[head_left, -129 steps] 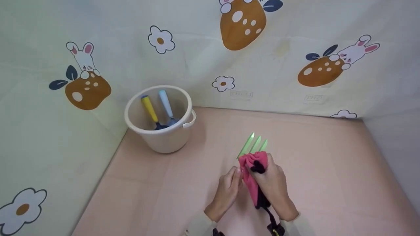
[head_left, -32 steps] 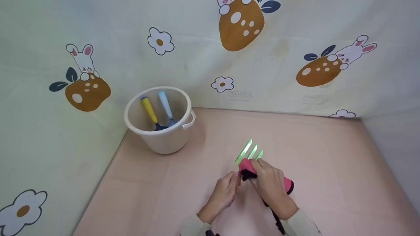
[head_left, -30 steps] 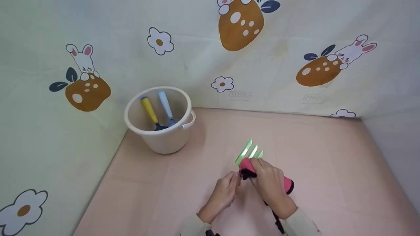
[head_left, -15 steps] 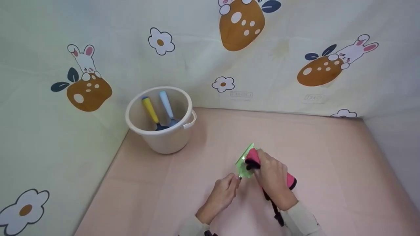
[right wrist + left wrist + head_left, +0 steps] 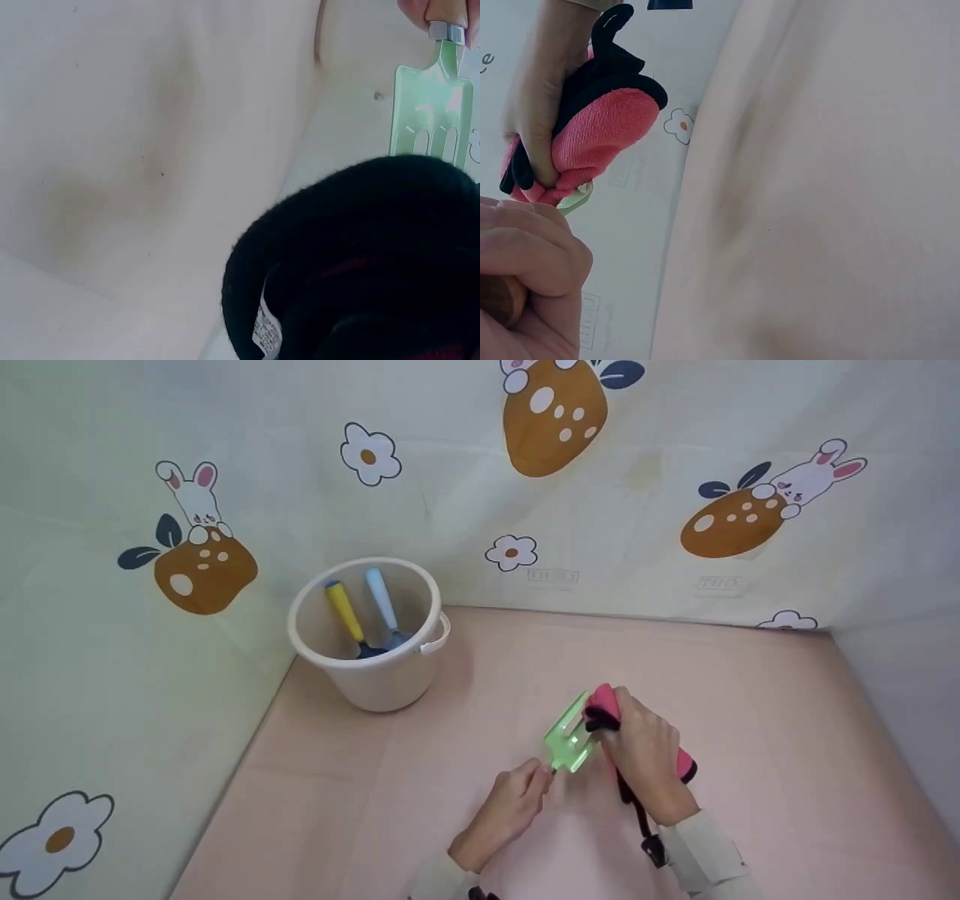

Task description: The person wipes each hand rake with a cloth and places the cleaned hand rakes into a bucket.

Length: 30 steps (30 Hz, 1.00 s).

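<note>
My left hand (image 5: pixel 504 802) grips the wooden handle (image 5: pixel 501 300) of a small green garden fork (image 5: pixel 568 746), its tines pointing up and away. My right hand (image 5: pixel 643 750) holds a bunched pink cloth with black trim (image 5: pixel 606 699) against the right side of the tines. In the right wrist view the fork's flat green head (image 5: pixel 429 105) shows above the cloth's dark edge (image 5: pixel 352 225), which hides the tine ends. The left wrist view shows the cloth (image 5: pixel 604 131) hanging below my right fingers, with only a sliver of green beside it.
A cream bucket (image 5: pixel 382 686) stands at the back left, its handle on the right side. Inside lean a yellow-handled tool (image 5: pixel 343 611) and one with a light blue handle (image 5: pixel 381 600). A printed sheet (image 5: pixel 600 525) walls the back of the pinkish table surface (image 5: pixel 337 810).
The cloth earlier covered the fork's head and now lies at the right-hand tines, leaving the head's base bare. My right hand has moved up and right; my left has barely moved.
</note>
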Motion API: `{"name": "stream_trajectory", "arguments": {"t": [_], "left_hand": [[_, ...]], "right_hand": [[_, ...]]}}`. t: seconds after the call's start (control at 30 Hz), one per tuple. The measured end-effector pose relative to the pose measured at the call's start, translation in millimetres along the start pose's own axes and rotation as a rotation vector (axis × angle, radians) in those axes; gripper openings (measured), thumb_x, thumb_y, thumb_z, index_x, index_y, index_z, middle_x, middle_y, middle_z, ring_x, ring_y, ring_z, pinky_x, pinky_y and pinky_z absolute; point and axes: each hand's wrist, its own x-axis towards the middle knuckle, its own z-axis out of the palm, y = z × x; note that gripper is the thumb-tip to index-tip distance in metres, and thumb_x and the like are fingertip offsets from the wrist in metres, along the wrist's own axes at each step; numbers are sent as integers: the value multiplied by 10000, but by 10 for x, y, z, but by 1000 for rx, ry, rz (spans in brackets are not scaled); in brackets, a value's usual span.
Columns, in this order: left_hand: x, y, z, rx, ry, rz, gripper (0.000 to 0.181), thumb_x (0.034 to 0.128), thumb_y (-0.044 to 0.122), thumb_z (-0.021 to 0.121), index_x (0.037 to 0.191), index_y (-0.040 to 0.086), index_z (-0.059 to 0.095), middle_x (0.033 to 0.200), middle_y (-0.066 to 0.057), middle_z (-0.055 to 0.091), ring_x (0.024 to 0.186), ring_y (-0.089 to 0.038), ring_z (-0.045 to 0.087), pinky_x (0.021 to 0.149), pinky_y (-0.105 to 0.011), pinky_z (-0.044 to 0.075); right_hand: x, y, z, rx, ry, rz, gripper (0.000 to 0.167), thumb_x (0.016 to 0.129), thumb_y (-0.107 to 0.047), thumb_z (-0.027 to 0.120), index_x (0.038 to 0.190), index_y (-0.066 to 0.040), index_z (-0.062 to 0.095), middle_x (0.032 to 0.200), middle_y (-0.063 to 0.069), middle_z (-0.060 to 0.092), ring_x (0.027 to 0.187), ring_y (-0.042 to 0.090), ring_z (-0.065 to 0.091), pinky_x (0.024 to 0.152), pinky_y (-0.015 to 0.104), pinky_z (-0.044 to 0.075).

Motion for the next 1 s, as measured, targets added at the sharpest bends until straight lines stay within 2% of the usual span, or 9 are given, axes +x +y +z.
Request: {"name": "stream_trajectory", "arguments": {"t": [0.2, 0.4, 0.53, 0.63, 0.8, 0.9, 1.0], "left_hand": [[-12, 12, -9, 8, -24, -23, 342, 1012, 296, 365, 821, 68, 532, 555, 89, 389, 467, -45, 325, 408, -153, 242], [-5, -12, -45, -9, -32, -47, 349, 1018, 276, 347, 856, 45, 553, 564, 79, 397, 474, -55, 327, 412, -150, 252], [-7, -22, -75, -39, -19, -75, 361, 1019, 274, 336, 878, 27, 558, 567, 73, 403, 463, -60, 332, 399, -157, 256], [-14, -13, -88, -59, -14, -98, 364, 1017, 278, 337, 887, 23, 561, 566, 70, 412, 443, -64, 331, 380, -166, 259], [-29, 25, -93, -123, -24, -117, 348, 1015, 267, 336, 866, 36, 550, 559, 65, 411, 418, -62, 321, 359, -173, 256], [-32, 51, -79, -167, -28, -111, 349, 1017, 265, 337, 837, 45, 539, 553, 66, 402, 412, -59, 316, 353, -173, 249], [-30, 71, -64, -187, -33, -98, 384, 1019, 301, 335, 828, 37, 538, 539, 69, 388, 405, -58, 309, 349, -175, 240]], "right_hand": [[56, 102, -49, 15, 21, 43, 257, 770, -138, 744, 922, -49, 556, 644, 85, 570, 501, 223, 529, 459, 407, 468], [83, 191, -150, 28, 42, 74, 245, 787, -118, 717, 915, -19, 532, 613, 91, 522, 482, 232, 505, 448, 397, 452], [71, 173, -221, 86, 41, 61, 241, 773, -66, 705, 944, -14, 543, 634, 87, 533, 510, 221, 512, 469, 380, 456], [29, 113, -250, 137, 36, 5, 289, 729, -17, 719, 974, -22, 566, 681, 79, 572, 554, 193, 520, 504, 366, 464], [-85, -36, -236, 193, 55, -174, 338, 664, -27, 780, 952, -69, 608, 738, 29, 628, 592, 111, 519, 536, 321, 486], [-148, -122, -200, 185, 76, -284, 314, 659, -45, 791, 919, -91, 621, 771, 6, 649, 610, 74, 540, 551, 289, 508], [-201, -196, -161, 132, 87, -367, 282, 683, -85, 804, 906, -96, 631, 752, 3, 635, 607, 73, 550, 559, 267, 522]]}}
